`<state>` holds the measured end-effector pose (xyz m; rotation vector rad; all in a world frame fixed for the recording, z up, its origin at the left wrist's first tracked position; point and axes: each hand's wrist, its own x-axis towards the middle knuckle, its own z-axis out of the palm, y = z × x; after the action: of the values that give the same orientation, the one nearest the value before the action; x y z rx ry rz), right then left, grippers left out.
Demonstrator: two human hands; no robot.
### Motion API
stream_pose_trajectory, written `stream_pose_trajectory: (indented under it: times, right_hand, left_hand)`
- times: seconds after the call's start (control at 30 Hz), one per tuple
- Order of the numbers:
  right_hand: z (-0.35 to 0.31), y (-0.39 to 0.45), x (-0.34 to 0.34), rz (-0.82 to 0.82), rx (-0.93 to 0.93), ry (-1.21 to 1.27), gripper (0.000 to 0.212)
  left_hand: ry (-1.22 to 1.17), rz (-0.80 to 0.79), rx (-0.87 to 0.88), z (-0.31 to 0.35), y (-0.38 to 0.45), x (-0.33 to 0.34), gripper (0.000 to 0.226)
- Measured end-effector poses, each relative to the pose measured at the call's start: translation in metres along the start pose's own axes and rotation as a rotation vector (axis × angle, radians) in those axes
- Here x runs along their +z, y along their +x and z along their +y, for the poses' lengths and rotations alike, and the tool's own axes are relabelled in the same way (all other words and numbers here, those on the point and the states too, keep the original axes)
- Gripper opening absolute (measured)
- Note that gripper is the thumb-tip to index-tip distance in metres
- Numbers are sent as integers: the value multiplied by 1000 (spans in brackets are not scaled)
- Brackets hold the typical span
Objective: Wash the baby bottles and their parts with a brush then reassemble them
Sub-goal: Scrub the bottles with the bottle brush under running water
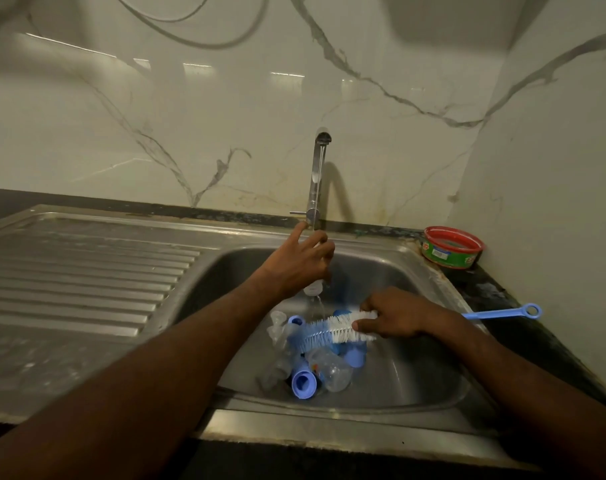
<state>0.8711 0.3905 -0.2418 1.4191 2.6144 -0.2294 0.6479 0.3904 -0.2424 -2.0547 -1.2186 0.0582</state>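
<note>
Fingers, left hand: curled round a small clear bottle part held under the tap, with the index finger stretched up so its tip touches or nearly touches the tap lever; which of the two, I cannot tell. Water runs off the held part into the sink.

Drainboard, far left: ribbed steel, nothing seen standing on it.

Pile in the sink bottom, below and between the two hands: clear bottles lying on their sides, blue caps and rings, and clear teats at the pile's left edge. All unassembled and loose.

Fingers, right hand: closed on the bottle brush where the white bristles meet the blue handle, thumb pressed against the bristles. Brush head points left over the pile; handle runs right, its ring end over the sink's right rim.

Bench, far right: red-rimmed green tub standing beside the sink corner against the wall.

Step in hand, as judged: rinsing or wetting one part under running water, early to middle of the washing; nothing looks reassembled yet.

Next move calls for: bringing brush and held part together, bristles worked into the part's opening, with a firm grip, since wet clear plastic is likely to slip.
</note>
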Motion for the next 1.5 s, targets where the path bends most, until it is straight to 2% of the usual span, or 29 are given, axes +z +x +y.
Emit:
stream_pose_trajectory:
  times: [0.2,0.27,0.3,0.4,0.47,0.57,0.67,0.9,1.07,1.27,1.4,1.5]
  right_hand:
    - [0,-1,-1,-4,-6,-12,42]
    - [0,-2,-1,2,-11,-9,41]
    - [1,-2,-1,5,-13,-8,40]
    - [3,-1,0,13,-13,-11,41]
    - [4,-1,0,14,-10,-20,44]
    - [5,-1,1,13,-11,-37,47]
    - [6,0,2,15,-8,-30,46]
    - [7,2,4,12,-15,0,43]
    - [6,2,4,6,-12,5,44]
    - [5,2,5,9,7,-3,46]
    - [4,0,3,9,11,-10,46]
    - [3,-2,3,17,10,-2,46]
  left_hand:
    - [8,1,-6,-1,-1,3,59]
    - [-72,-33,-112,2,-3,8,62]
    - [-188,-42,-217,3,-4,14,62]
    - [-786,-74,-564,9,-14,34,55]
    - [-936,-96,-637,10,-16,45,47]
    - [-1033,23,-750,8,-12,46,53]
    - [-1040,80,-781,9,-7,45,62]
    - [-1058,126,-810,10,-6,42,49]
    - [-1017,45,-806,7,-9,46,43]
    - [-1013,107,-815,5,-8,45,47]
    - [-881,77,-821,9,-12,46,52]
    - [-869,220,-840,4,-10,41,60]
